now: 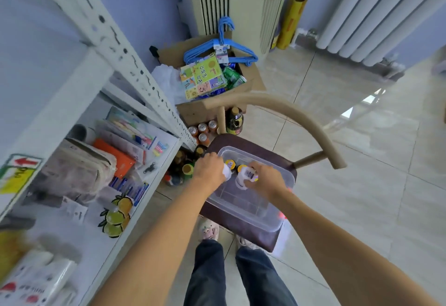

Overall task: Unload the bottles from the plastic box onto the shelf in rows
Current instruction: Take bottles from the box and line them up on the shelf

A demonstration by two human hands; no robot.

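Both hands reach into the clear plastic box (265, 211) on a chair: the left hand (208, 169) and right hand (265, 180) each grip a small white bottle (243, 177), shelf (79, 209) lying leftward.

The person is wearing dark blue jeans (231, 279), showing at 6 o'clock in the view, and pale slippers (209, 229) with small pinkish decorations, peeking out just above the trouser legs. Both forearms are showing bare, with no sleeves reaching the wrists.
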